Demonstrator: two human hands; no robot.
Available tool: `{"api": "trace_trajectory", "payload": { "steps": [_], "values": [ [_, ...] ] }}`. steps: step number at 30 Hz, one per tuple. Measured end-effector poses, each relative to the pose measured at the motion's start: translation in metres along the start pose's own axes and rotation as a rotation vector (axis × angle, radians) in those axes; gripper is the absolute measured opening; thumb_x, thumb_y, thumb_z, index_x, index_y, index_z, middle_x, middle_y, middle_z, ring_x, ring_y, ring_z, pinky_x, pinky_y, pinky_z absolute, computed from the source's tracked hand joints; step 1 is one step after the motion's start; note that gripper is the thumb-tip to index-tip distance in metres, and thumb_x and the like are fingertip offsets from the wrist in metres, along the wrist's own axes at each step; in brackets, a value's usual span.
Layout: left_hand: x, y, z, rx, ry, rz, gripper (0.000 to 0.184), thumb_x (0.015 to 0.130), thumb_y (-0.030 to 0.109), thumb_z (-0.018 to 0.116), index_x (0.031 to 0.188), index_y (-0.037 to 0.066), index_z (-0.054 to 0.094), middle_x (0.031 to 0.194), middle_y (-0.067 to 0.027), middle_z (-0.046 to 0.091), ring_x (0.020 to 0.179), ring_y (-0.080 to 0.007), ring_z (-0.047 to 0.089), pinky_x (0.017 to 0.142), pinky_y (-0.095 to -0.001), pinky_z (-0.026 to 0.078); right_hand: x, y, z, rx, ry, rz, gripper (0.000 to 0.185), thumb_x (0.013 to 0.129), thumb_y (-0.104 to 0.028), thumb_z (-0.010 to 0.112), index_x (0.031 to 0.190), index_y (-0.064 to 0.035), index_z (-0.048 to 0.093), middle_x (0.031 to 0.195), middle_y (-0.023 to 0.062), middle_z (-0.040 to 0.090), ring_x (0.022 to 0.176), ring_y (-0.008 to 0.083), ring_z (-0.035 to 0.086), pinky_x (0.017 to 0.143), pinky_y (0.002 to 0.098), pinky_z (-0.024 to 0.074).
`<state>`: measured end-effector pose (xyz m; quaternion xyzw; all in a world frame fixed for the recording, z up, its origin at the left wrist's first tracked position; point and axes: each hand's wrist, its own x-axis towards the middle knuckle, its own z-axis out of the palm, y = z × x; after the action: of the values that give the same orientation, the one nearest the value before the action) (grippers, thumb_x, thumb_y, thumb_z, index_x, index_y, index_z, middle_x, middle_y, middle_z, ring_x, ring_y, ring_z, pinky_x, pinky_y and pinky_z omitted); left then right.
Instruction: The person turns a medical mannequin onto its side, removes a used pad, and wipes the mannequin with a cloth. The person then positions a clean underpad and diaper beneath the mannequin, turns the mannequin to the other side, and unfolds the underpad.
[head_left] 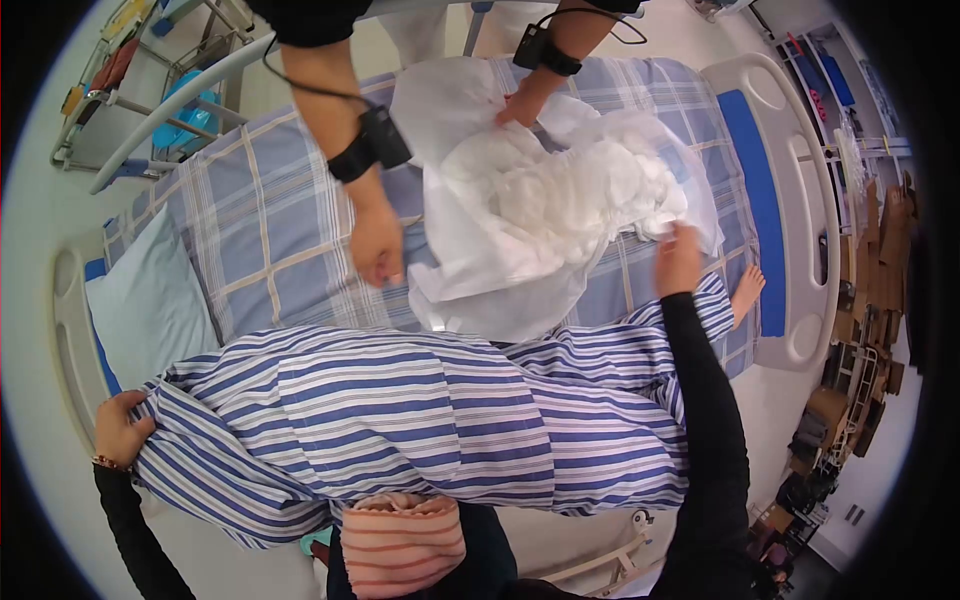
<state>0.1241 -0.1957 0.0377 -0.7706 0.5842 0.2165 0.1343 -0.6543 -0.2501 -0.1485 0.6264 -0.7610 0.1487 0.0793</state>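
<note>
My left hand (122, 430) is closed on the shoulder end of the blue-and-white striped pajamas (400, 400). A body lies in these pajamas along the near side of the bed, and a bare foot (748, 295) shows at the right. My right hand (680, 262), fingers curled, grips the right edge of a bunched white disposable pad (570, 200). The pad lies crumpled on a larger white sheet (470, 255). Across the bed, a co-worker's hand (523, 105) touches the white sheet's far side, and their other hand (376, 243) hovers beside it with fingers curled.
A pale blue pillow (155, 300) rests at the bed's left end. Plaid bedding (290, 200) covers the mattress. A blue-and-beige end board (770, 200) stands at the right, and a bed rail (190, 95) runs along the far side. Orange-striped cloth (402, 545) hangs at the near edge.
</note>
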Motion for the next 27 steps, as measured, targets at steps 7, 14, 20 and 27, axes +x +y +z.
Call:
{"api": "trace_trajectory", "payload": {
  "steps": [7, 14, 20, 27],
  "values": [
    [-0.003, 0.001, -0.001, 0.018, -0.023, 0.048, 0.050, 0.056, 0.019, 0.061, 0.100, -0.004, 0.065, 0.102, -0.0229, 0.065, 0.095, -0.0369, 0.061, 0.089, -0.0403, 0.046, -0.077, -0.168, 0.059, 0.249, -0.928, -0.387, 0.034, 0.075, -0.026, 0.073, 0.099, -0.0058, 0.060, 0.098, 0.0121, 0.060, 0.097, 0.0305, 0.059, 0.076, 0.0398, 0.0497],
    [-0.007, -0.020, 0.013, 0.006, 0.018, 0.093, 0.048, 0.058, 0.018, 0.059, 0.102, -0.002, 0.062, 0.108, -0.0193, 0.064, 0.101, -0.0374, 0.056, 0.093, -0.0432, 0.041, -0.108, -0.168, 0.153, 0.063, -0.758, -0.738, 0.018, 0.074, -0.014, 0.060, 0.091, -0.0083, 0.059, 0.093, 0.0100, 0.057, 0.096, 0.0296, 0.058, 0.069, 0.0402, 0.0508],
    [-0.007, -0.012, 0.009, 0.009, -0.004, 0.082, 0.049, 0.059, 0.016, 0.058, 0.104, -0.002, 0.063, 0.109, -0.0188, 0.064, 0.103, -0.0369, 0.057, 0.094, -0.0428, 0.042, -0.102, -0.139, 0.142, 0.140, -1.175, -0.878, 0.023, 0.075, -0.011, 0.061, 0.098, -0.0116, 0.065, 0.093, 0.0083, 0.067, 0.085, 0.0308, 0.065, 0.071, 0.0405, 0.0526],
    [-0.006, -0.009, 0.008, -0.006, -0.009, 0.076, 0.048, 0.057, 0.013, 0.060, 0.102, -0.002, 0.063, 0.107, -0.0181, 0.064, 0.100, -0.0358, 0.058, 0.091, -0.0406, 0.044, -0.123, -0.088, 0.131, -0.249, -1.533, -0.747, 0.022, 0.071, -0.016, 0.063, 0.089, -0.0061, 0.070, 0.086, 0.0199, 0.068, 0.087, 0.0334, 0.067, 0.072, 0.0443, 0.0535]
  ]
}}
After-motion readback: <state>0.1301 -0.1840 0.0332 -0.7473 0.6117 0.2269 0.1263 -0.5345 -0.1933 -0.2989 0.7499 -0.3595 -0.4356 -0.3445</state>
